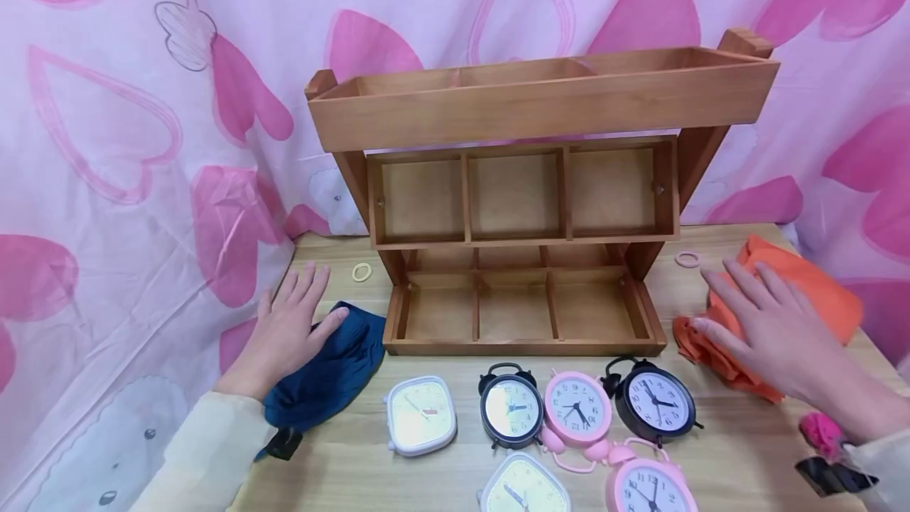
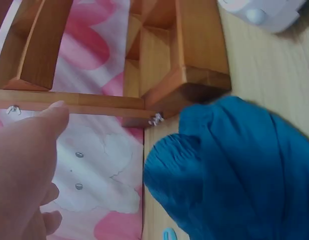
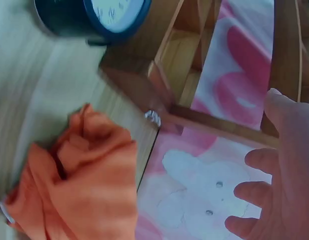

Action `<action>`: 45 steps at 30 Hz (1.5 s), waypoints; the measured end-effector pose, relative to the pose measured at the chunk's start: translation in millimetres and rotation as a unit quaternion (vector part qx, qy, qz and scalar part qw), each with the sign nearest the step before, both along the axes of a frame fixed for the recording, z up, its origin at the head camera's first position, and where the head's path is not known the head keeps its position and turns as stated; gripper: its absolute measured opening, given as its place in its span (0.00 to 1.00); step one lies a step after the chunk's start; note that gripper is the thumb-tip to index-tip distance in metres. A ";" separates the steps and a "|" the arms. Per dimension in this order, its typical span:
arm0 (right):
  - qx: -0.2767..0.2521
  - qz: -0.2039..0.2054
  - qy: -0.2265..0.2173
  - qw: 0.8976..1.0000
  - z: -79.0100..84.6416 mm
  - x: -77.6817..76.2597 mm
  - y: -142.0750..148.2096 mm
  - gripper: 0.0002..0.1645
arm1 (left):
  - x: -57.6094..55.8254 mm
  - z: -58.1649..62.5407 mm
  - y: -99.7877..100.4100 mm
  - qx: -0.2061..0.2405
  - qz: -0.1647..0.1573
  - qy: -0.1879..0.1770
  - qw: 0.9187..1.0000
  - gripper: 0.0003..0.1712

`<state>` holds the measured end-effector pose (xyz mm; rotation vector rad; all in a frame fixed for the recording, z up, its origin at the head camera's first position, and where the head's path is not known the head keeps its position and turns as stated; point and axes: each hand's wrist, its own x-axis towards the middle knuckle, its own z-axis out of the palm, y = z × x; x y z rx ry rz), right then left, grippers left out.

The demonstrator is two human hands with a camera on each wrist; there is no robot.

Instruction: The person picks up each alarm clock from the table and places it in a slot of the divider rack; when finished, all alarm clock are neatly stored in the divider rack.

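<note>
My left hand is spread with straight fingers above a dark blue cloth, left of a wooden tiered shelf. It holds nothing. On the other side, my right hand hovers, fingers extended, over an orange cloth and also holds nothing. The shelf has three tiers, each split into three compartments, and no items show in the lower two. In front of it lie several clocks: a white square clock, a black twin-bell alarm clock, a pink alarm clock and another black alarm clock.
At the front edge are a second white clock and a second pink clock, both cut off. A yellow ring and a pink ring flank the shelf. A heart-patterned curtain hangs behind the table.
</note>
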<state>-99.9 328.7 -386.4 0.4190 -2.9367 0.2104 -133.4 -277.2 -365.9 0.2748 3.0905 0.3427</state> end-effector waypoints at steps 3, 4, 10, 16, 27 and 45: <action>-0.023 0.014 0.018 0.999 -3.9 13.4 -2.6 0.48 | -9.0 -0.4 4.4 0.043 -0.002 0.004 0.999 0.46; -0.038 0.017 0.021 0.999 -5.3 18.4 -4.1 0.49 | -12.8 -0.5 6.1 0.057 -0.001 0.003 0.998 0.46; -0.125 0.003 0.013 0.992 -17.1 50.2 -15.3 0.53 | -34.7 4.0 18.4 0.163 -0.005 -0.011 0.987 0.42; -0.158 -0.026 -0.031 0.987 -40.6 75.1 -29.0 0.54 | -51.4 17.8 38.0 0.309 0.020 0.019 0.951 0.38; -0.193 -0.051 -0.107 0.974 -86.4 81.3 -38.2 0.62 | -62.5 50.6 99.0 0.535 0.064 0.060 0.840 0.34; -0.197 -0.053 -0.124 0.971 -92.2 77.9 -45.7 0.66 | -70.6 35.7 89.9 0.514 0.019 0.100 0.852 0.29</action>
